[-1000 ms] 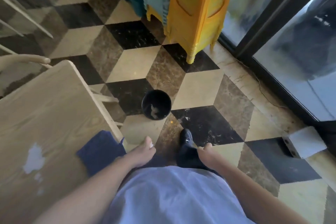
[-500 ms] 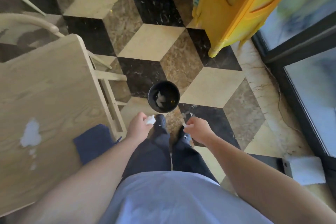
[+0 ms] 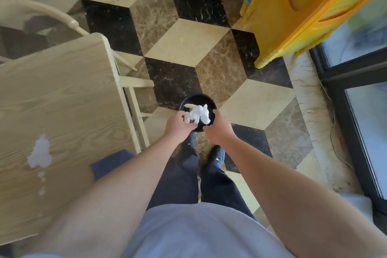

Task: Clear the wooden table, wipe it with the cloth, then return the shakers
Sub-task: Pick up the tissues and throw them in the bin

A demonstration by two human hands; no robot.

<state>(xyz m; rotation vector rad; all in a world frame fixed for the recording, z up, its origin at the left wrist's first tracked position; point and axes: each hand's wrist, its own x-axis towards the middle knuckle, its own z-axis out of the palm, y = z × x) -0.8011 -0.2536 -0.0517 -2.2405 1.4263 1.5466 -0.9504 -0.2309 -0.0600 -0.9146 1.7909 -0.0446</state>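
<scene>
Hands hold crumpled tissue over bin.

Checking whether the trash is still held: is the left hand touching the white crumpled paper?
Touching. The head view shows the left hand with fingers curled around the white crumpled paper above the black bin.

Table to the person's left, cloth on its near corner, a wet patch further left on the top. Chair beyond the table's far end. Bin on the floor ahead of the feet; both hands over it with paper between them. Stools stacked far right, by the glass door.
</scene>
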